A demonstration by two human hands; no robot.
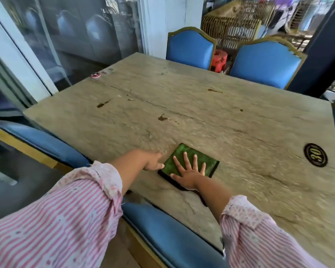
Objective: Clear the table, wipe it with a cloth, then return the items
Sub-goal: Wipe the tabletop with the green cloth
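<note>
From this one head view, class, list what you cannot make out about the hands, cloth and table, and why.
1. Head view: the right hand lies flat on the green cloth, hiding its near part.
2. Left hand: motion blur; touching or pinching the cloth edge, unclear.
3. Small red disc at the table's far left edge: too small, blurred.
4. Table's near corner: behind the right sleeve.

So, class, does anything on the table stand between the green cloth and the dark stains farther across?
Nothing visible does. The right hand lies flat on the cloth, and bare table runs to the stains. The pink disc sits aside at the far left edge.
</note>
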